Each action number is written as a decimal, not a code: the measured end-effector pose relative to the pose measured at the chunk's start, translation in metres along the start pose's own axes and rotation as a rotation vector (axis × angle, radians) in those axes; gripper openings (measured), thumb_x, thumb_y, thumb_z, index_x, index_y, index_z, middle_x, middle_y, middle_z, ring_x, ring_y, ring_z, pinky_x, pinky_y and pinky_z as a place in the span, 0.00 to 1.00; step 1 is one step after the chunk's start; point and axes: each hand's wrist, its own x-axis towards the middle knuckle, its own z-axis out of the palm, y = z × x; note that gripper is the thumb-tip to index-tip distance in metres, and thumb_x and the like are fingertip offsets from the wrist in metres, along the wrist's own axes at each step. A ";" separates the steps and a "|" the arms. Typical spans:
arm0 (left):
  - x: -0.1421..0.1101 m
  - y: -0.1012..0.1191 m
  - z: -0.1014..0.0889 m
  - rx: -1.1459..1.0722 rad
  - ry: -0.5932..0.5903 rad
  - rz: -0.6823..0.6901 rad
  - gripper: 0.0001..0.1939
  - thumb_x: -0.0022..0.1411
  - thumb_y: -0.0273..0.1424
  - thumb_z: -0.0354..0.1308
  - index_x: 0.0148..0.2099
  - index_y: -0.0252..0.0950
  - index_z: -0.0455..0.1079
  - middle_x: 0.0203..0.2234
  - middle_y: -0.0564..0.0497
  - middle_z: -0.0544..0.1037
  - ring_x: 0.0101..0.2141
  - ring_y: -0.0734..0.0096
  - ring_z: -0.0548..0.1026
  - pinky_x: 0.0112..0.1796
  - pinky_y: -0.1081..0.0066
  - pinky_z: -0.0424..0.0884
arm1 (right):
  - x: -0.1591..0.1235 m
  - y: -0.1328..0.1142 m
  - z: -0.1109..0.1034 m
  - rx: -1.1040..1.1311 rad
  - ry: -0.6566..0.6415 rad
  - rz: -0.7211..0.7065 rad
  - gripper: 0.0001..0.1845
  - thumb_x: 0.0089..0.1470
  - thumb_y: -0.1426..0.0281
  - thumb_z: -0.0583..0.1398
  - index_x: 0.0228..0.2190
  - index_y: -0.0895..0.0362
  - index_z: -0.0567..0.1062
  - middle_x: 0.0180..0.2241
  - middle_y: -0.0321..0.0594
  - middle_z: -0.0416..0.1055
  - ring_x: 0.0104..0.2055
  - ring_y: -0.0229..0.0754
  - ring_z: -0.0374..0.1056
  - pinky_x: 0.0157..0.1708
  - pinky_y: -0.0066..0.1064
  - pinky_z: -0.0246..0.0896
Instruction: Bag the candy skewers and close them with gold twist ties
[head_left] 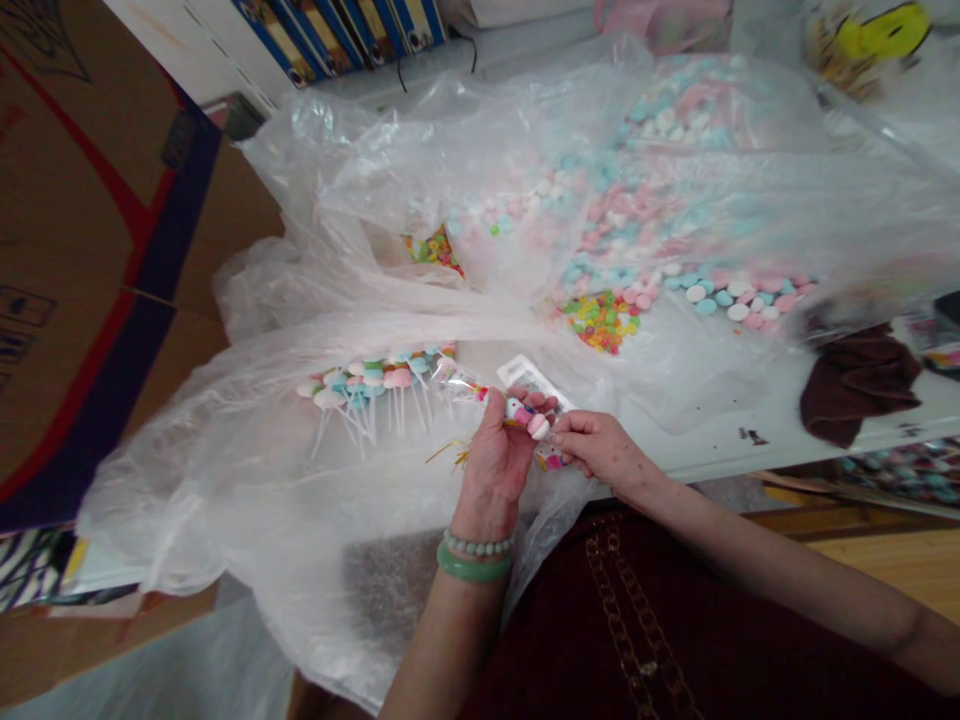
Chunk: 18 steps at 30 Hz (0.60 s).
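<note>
1. The left hand (495, 460), wearing a jade bangle (475, 562) and a beaded bracelet (478, 544), has its fingers curled around a cellophane-wrapped candy stick (521, 412).
2. The right hand (600, 450) reaches in from the right, its thumb and fingers pinched on the wrapper's far end. The two hands nearly touch.
3. The wrapped stick sits between the hands, raised above a clear plastic sheet (247, 480), close to the table's near edge.
4. A gold twist tie (452, 455) dangles just left of the left hand. A printed card (525, 378) lies just beyond the hands.
5. Farther left, a row of pastel candy sticks (375, 385) lies on the plastic, leaving a stretch of bare sheet beside the left hand.
6. Ahead, the billowing plastic covers loose pastel candies (675, 210) and partly hides small multicoloured candies (600, 320).
7. The white table's (750, 450) front edge runs under the right forearm, with a dark brown cloth (859, 385) on the tabletop to the right.
8. A cardboard box (97, 250) closes off the left side, and binders (352, 30) stand along the far edge. A dark red garment (675, 620) fills the space below the hands, and a wooden floor (885, 570) shows at lower right.
</note>
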 end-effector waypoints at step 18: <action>0.007 0.024 -0.007 -0.013 -0.018 0.124 0.04 0.62 0.27 0.56 0.36 0.32 0.71 0.31 0.48 0.78 0.34 0.70 0.76 0.39 0.69 0.73 | -0.003 0.006 -0.002 -0.552 0.167 -0.414 0.12 0.57 0.67 0.52 0.27 0.56 0.72 0.24 0.35 0.66 0.29 0.37 0.62 0.31 0.28 0.53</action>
